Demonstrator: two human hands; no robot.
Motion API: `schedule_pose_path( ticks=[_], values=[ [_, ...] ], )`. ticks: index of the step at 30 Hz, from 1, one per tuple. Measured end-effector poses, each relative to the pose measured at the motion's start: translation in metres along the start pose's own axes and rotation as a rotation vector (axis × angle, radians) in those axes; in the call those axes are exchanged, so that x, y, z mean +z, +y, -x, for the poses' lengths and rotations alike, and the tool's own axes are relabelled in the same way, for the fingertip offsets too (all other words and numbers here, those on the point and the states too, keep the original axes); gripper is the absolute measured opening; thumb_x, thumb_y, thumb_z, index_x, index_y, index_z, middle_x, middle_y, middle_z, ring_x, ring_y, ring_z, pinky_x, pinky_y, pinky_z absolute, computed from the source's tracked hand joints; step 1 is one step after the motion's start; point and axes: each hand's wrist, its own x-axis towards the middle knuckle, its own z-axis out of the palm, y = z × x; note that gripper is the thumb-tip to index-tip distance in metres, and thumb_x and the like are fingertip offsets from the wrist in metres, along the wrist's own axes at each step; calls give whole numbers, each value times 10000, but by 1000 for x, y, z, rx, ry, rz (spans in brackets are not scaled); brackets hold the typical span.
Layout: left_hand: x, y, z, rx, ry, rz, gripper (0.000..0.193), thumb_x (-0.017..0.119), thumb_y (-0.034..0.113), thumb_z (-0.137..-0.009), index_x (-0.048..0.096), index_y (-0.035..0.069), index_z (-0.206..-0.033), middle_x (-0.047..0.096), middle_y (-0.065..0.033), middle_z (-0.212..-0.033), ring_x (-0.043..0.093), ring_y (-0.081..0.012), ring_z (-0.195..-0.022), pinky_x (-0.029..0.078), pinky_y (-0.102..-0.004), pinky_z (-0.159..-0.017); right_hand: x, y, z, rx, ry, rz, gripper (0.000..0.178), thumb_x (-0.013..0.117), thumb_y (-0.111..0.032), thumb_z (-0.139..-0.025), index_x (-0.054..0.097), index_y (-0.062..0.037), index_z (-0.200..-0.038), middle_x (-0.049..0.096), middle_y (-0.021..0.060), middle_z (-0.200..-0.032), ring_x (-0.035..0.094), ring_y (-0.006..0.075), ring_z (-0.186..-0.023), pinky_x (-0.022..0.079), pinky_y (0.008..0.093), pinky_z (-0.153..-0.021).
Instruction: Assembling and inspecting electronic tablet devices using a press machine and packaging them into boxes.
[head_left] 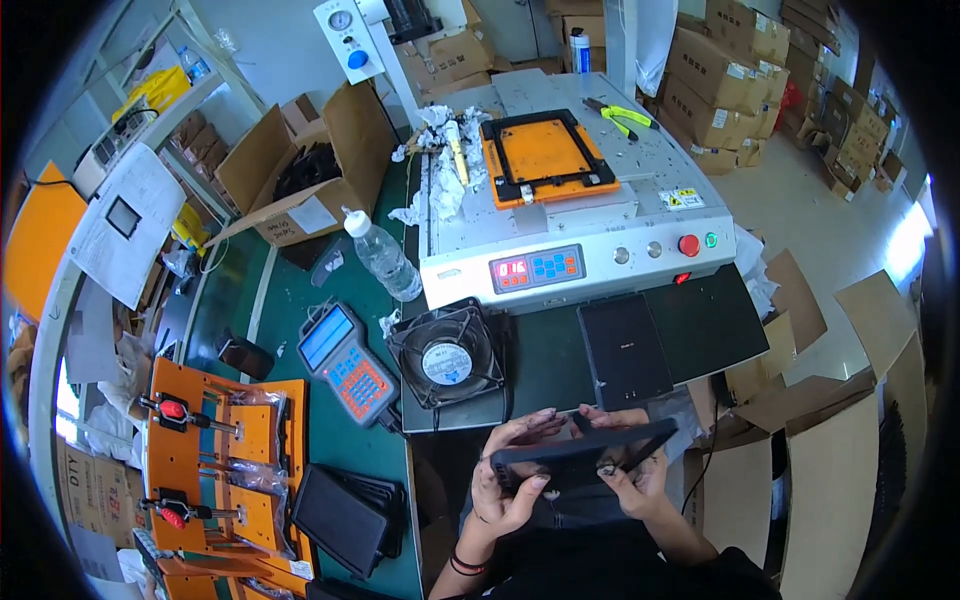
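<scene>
On the near right side of the fan (448, 362), my left hand (494, 498) and my right hand (648, 482) each pinch one end of the same flat black panel (583, 452).

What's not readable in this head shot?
All head view:
- black panel, far face: turned away from the camera
- right hand, parts of the fingers: behind the panel
- dark items in the open carton: lower parts behind its wall
- lower orange fixture: cut by bottom edge
</scene>
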Motion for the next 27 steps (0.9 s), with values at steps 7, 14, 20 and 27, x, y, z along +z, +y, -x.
schedule_pose_path(
  ticks=[7,14,20,27],
  values=[
    [-12,-11,34,-8,393,-501,451,485,114,-835,303,-82,-1198,451,-234,-1130,480,-338,-1047,378,-408,-909,-50,-28,-71,-257,77,732,489,528,-166,-804,376,7,-1237,462,171,-1152,410,284,-1140,310,355,-959],
    [-12,-5,27,-134,939,-40,630,449,226,-896,62,114,-1380,293,-154,-1328,435,-276,-1103,420,-410,-905,-170,-20,-112,-240,540,1843,458,521,-87,-801,400,-82,-1243,412,147,-1186,418,341,-1033,365,399,-887],
    [-28,11,-5,-417,927,445,423,470,243,-895,320,113,-1268,505,-79,-1082,542,-185,-932,483,-319,-772,-158,-27,-108,-173,431,1856,451,524,-79,-800,408,-40,-1235,400,172,-1232,392,346,-1110,317,401,-943],
    [-28,20,5,-333,974,487,435,431,192,-918,267,103,-1311,443,-70,-1175,477,-126,-1015,420,-268,-837,-9,-14,-53,365,-431,505,289,471,-168,-831,462,6,-1061,562,105,-959,551,165,-770,430,262,-658]
  ],
)
